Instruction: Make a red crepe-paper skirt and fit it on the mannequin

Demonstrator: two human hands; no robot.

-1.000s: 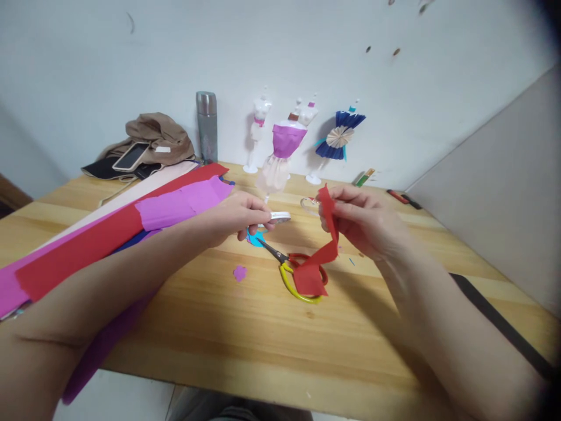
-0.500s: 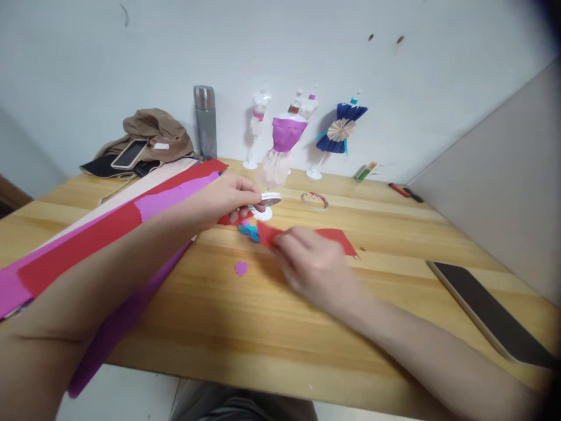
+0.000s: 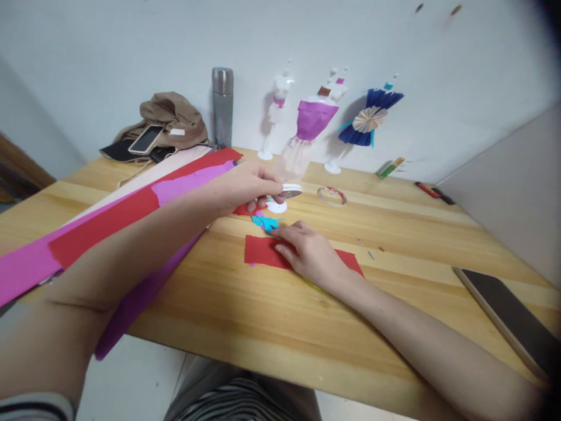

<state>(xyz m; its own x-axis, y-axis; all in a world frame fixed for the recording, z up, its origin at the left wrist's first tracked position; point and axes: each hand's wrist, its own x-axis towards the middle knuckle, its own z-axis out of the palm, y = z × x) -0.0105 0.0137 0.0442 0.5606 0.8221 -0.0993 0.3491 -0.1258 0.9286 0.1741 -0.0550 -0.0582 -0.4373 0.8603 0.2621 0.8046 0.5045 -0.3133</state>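
My left hand [image 3: 249,186] is closed, thumb and fingers pinching a white ring that looks like a roll of tape [image 3: 293,188] above a white disc base [image 3: 277,207]. My right hand [image 3: 309,251] lies palm down over a strip of red paper [image 3: 263,250], its fingers stretched out and thumb apart. Its fingertips touch or nearly touch a small heap of blue paper cut-outs [image 3: 265,222]. A doll-sized dress form in a purple paper top [image 3: 316,118] and pale skirt stands behind the hands. Another ring of tape [image 3: 332,197] lies to its right.
Long red and purple paper sheets [image 3: 105,228] lie under my left forearm. Along the wall stand a grey flask [image 3: 223,111], a white dress form [image 3: 280,102] and one in blue paper [image 3: 370,120]. A large phone [image 3: 504,318] lies at right, a brown cloth bag [image 3: 173,117] at back left.
My right hand has set the red paper piece down flat and let go of it, and its fingers now reach toward the blue cut-outs. The head view has shifted slightly left.
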